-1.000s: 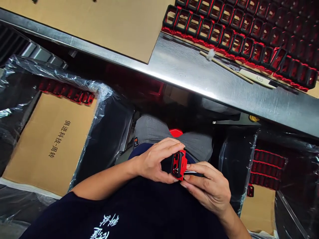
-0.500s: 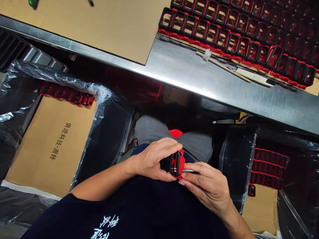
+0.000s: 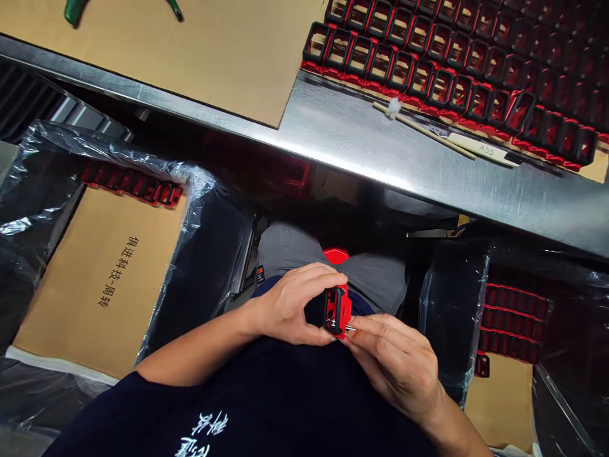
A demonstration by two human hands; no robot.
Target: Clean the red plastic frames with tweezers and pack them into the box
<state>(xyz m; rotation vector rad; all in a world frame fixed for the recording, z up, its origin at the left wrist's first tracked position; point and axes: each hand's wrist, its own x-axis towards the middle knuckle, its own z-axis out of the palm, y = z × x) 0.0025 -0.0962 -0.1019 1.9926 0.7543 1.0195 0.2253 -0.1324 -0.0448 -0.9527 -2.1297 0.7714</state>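
Note:
My left hand [image 3: 297,304] grips a small red-and-black plastic housing [image 3: 344,310] between thumb and fingers, holding it in front of my belly. The black rim of the housing faces left, and its red side faces right. My right hand [image 3: 399,352] pinches slim metal tweezers [image 3: 351,328] against that red side. Their shiny tips show inside the opening of the housing, near its lower end. Most of the tweezers' length is hidden by my right fingers.
Rows of similar housings [image 3: 399,68] stand on the metal bench [image 3: 342,127]. Nearby lie a stick with white fluff [image 3: 392,108] and a pen labelled A55 [image 3: 478,147]. Plastic-lined bins with cardboard [image 3: 95,273] and housings flank me. Green-handled tools [image 3: 75,11] lie at upper left.
My right hand has moved slightly closer to the housing, and less of the tweezers shows between hand and housing. The left hand keeps its grip. The view has shifted slightly.

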